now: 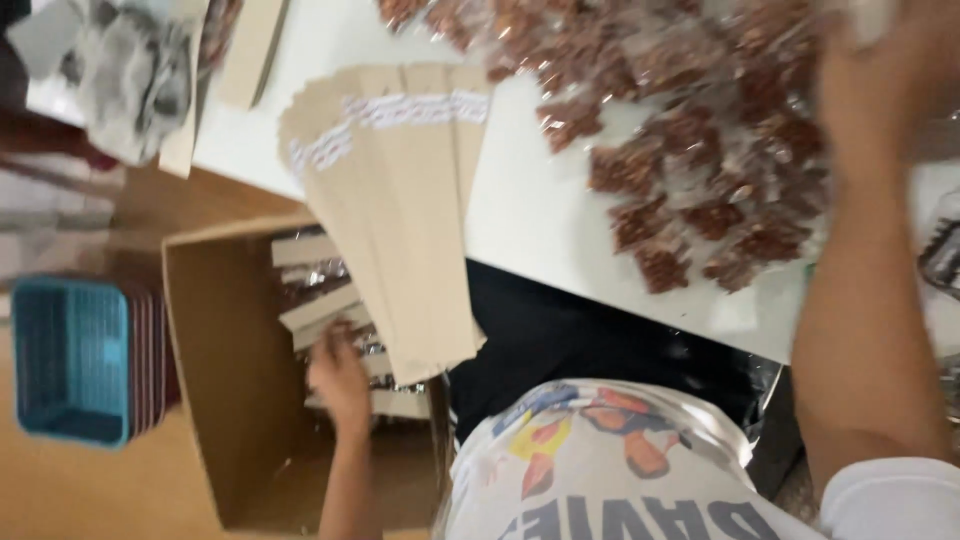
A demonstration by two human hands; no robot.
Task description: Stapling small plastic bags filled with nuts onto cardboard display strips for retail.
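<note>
My left hand (338,378) reaches down into an open cardboard box (215,380) beside the table. Its fingers touch clear packets with tan paper tops (318,285) stacked inside; motion blur hides whether it grips one. My right hand (885,85) is stretched out at the top right over a heap of clear packets of brown pieces (700,150) on the white table (530,210). That hand is blurred and its fingers cannot be made out. A fanned stack of tan paper bags (400,220) with white lace-like edging hangs over the table's near edge above the box.
A stack of small baskets, teal on top (75,360), stands on the wooden floor left of the box. Crumpled grey-white wrapping (130,70) and a tan card (250,45) lie at the table's far left. A dark object (945,255) sits at the right edge.
</note>
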